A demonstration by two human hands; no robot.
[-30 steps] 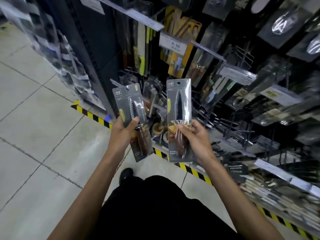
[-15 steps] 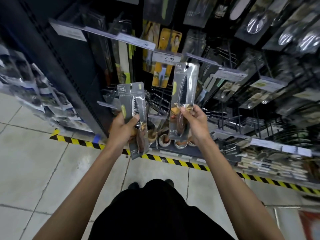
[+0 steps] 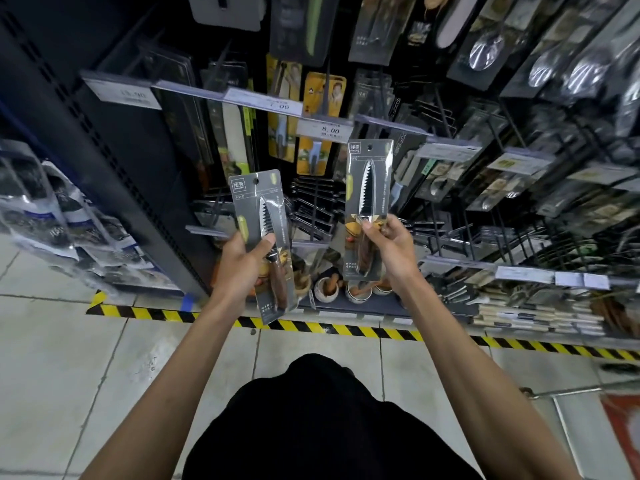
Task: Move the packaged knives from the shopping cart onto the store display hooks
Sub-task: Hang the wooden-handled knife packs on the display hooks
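Note:
My left hand (image 3: pixel 242 265) grips a grey packaged knife (image 3: pixel 263 216) with a serrated blade and a brown handle, held upright in front of the display's lower left. My right hand (image 3: pixel 391 251) pinches a second, identical packaged knife (image 3: pixel 369 188) by its middle and holds it higher, its hang hole just under the 8.00 price tag (image 3: pixel 325 130). Empty black display hooks (image 3: pixel 311 206) jut out between and behind the two packs. The shopping cart shows only as a metal edge (image 3: pixel 568 393) at the lower right.
The rack carries hanging utensil packs, with spoons (image 3: pixel 485 50) at the upper right and yellow packs (image 3: pixel 322 98) in the centre. Small bowls (image 3: pixel 327 289) stand on the bottom shelf. Yellow-black tape (image 3: pixel 346 329) runs along the floor at the rack's foot. Bagged goods (image 3: pixel 59 216) hang at the left.
Both hands have risen toward the rack with their packs, the right one higher. The view has swung to face the display, and the cart's edge has come into sight.

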